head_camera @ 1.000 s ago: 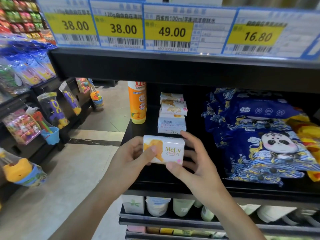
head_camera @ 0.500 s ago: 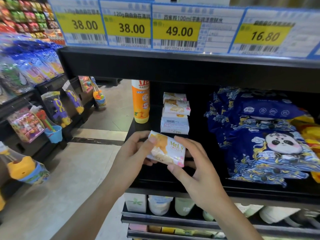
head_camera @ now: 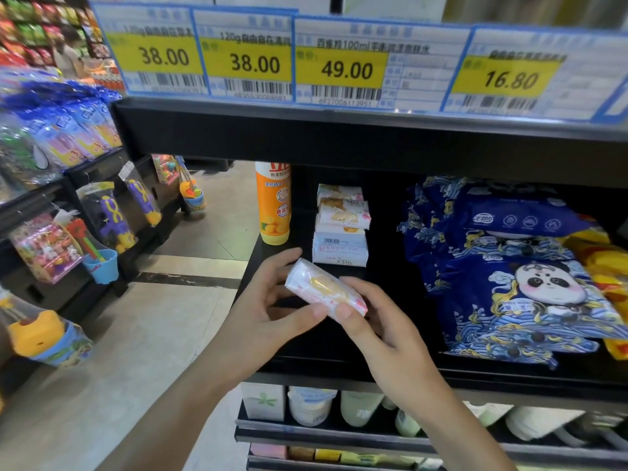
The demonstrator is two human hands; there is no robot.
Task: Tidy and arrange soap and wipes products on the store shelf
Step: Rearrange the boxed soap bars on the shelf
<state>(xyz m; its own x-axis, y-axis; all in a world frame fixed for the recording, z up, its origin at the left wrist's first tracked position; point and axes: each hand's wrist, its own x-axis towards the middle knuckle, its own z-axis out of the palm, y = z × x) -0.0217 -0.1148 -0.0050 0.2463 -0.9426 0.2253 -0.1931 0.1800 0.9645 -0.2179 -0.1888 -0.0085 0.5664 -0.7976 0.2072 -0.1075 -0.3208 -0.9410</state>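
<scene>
Head view: both hands grasp one soap bar (head_camera: 325, 291), tilted, over shelf (head_camera: 339, 367) front-left edge — left hand (head_camera: 268, 307) at its near side, right hand (head_camera: 380, 321) pinching the end. Step: prob. re-orienting. Next: set it w/ soap stack (head_camera: 341, 229) behind, label out.

A tall orange plastic bottle (head_camera: 273, 202) with printed fruit stands at the left edge of the black metal shelf (head_camera: 339, 338). Above the bottle runs a row of yellow-and-white price labels (head_camera: 339, 62) in blue frames. Left of the bottle, across the beige tiled floor (head_camera: 112, 334), bagged plastic toys (head_camera: 108, 215) hang on a dark rack, a small blue bucket (head_camera: 102, 265) among them.
</scene>
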